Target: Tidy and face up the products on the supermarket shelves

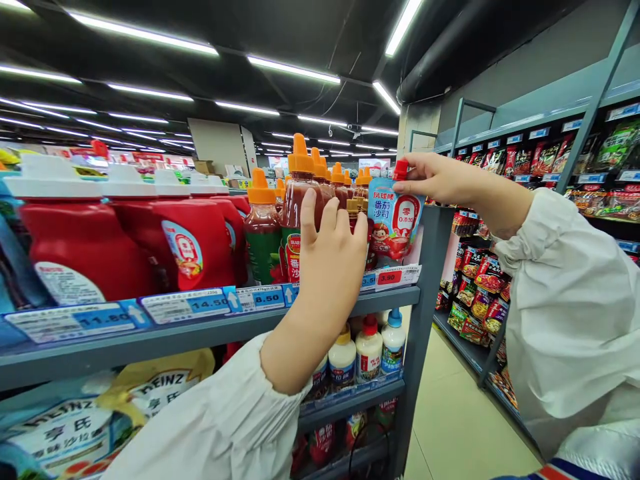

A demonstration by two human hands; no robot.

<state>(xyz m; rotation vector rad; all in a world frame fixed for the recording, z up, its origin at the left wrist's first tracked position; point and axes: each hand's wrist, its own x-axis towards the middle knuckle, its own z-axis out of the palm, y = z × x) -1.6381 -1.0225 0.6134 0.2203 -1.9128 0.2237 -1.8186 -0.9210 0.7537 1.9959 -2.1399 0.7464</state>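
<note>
1. Where the shelf edge (pixel 200 332) climbs from 8 o'clock toward 3, it meets the grey post (pixel 419 320) at 4 o'clock.
2. Open room: aisle floor (pixel 450 407) at 5 o'clock, between post and packet rack (pixel 595 103). Air above the bottle caps is open toward 12. Tight at center: orange-capped bottles (pixel 301 190) packed right behind the fingers, white-capped red jugs (pixel 193 240) out at 9.
3. Pouch (pixel 393 223) sits just off center at 3 o'clock, by the post, above the red 3.90 label (pixel 393 277). Can't tell if its base touches the shelf.
4. Looks: light blue upper, red screw cap (pixel 401 169), red oval with white lettering, cartoon figure, red splash low down. Front faces camera, near upright.
5. Right hand (pixel 433 179): in from 3 o'clock, wrist bent, thumb and fingers pinching the pouch at cap and top edge.
6. Left hand (pixel 333 263): up from 6 o'clock, back of hand to camera, fingers spread and curved, pointing to 12. Pinching nothing visible; can't tell if fingertips touch the bottles.
</note>
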